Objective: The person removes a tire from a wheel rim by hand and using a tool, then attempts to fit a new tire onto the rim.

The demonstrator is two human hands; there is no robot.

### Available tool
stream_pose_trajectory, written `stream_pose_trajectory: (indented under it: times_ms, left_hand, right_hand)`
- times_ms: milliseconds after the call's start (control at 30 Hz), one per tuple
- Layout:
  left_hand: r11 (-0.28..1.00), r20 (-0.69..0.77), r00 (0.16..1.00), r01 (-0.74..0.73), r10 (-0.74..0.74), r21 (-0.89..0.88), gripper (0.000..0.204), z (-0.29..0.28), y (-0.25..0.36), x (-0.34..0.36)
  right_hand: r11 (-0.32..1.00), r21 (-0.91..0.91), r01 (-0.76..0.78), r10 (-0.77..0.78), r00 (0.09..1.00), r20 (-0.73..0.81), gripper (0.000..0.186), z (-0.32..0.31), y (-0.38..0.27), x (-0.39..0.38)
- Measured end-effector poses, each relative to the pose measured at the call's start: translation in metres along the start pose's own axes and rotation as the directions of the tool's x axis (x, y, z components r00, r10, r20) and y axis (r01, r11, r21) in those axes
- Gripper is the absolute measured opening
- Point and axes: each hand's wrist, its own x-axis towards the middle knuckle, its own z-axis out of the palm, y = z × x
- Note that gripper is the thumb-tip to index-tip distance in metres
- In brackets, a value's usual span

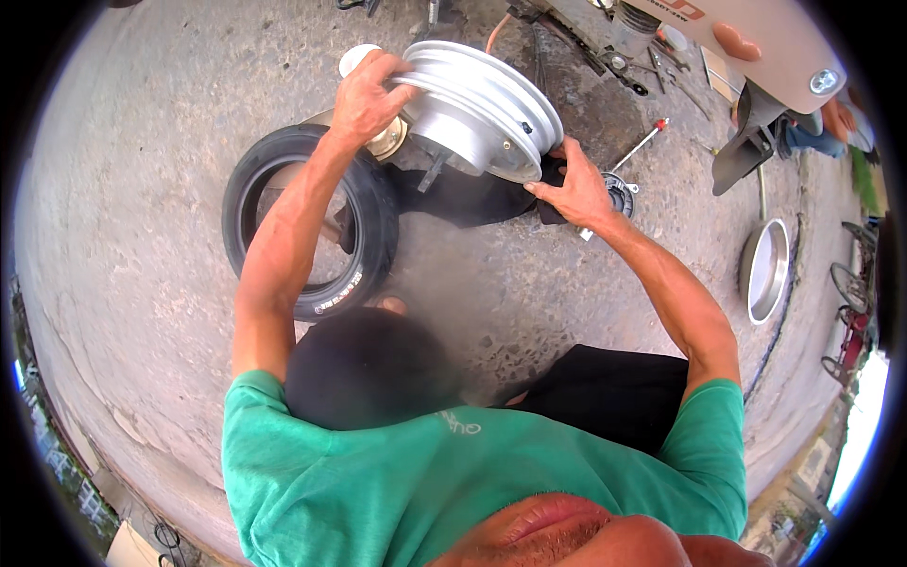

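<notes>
Both hands are on a silver wheel rim [472, 85] with a central hub, a valve stem and a dark shaft poking from it. My left hand [364, 104] grips its left edge, fingers curled over the top. My right hand [581, 189] holds the lower right edge with the thumb underneath. A black tyre [359, 265] lies on the ground under my left forearm. Beside it, partly hidden, is a brass-coloured round part [387, 142]. Dark cloth [453, 203] lies below the rim, and a round metal part [619, 198] with bolts sits just right of my right hand.
A steel pan [763, 269] stands at the right on the concrete ground [142, 208]. A red-tipped tool [642, 142] and scattered tools [661, 71] lie upper right, near a vehicle's pale body panel [765, 38]. Another person [831, 123] is at the far right, with bicycles [850, 283] beyond.
</notes>
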Motion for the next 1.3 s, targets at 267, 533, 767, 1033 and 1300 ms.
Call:
stream_pose_trajectory:
  times_ms: [267,533,767,1033,1300]
  left_hand:
    - [0.961,0.008,0.961,0.276,-0.276,0.006,0.040,-0.003,0.037,-0.012]
    - [0.954,0.011,0.960,0.277,-0.280,0.118,0.047,0.023,0.045,0.013]
    - [0.974,0.026,0.974,0.225,-0.226,0.011,0.041,0.020,0.037,0.018]
    - [0.982,0.045,0.981,0.185,-0.186,0.040,0.036,0.032,0.047,0.008]
    - [0.984,0.015,0.984,0.176,-0.176,0.001,0.033,0.035,0.058,0.004]
  right_hand:
    - [0.990,-0.134,0.047,-0.040,0.997,0.059,0.083,-0.058,-0.011,0.036]
    - [0.991,0.129,-0.018,0.027,0.998,-0.064,0.085,-0.042,0.038,0.044]
    - [0.989,0.147,0.002,0.020,0.989,-0.148,0.082,-0.029,0.045,0.045]
    - [0.996,-0.001,-0.085,0.084,0.988,-0.130,0.076,-0.035,0.051,0.044]
    - [0.999,0.025,-0.042,0.045,0.990,-0.136,0.065,-0.036,0.056,0.043]
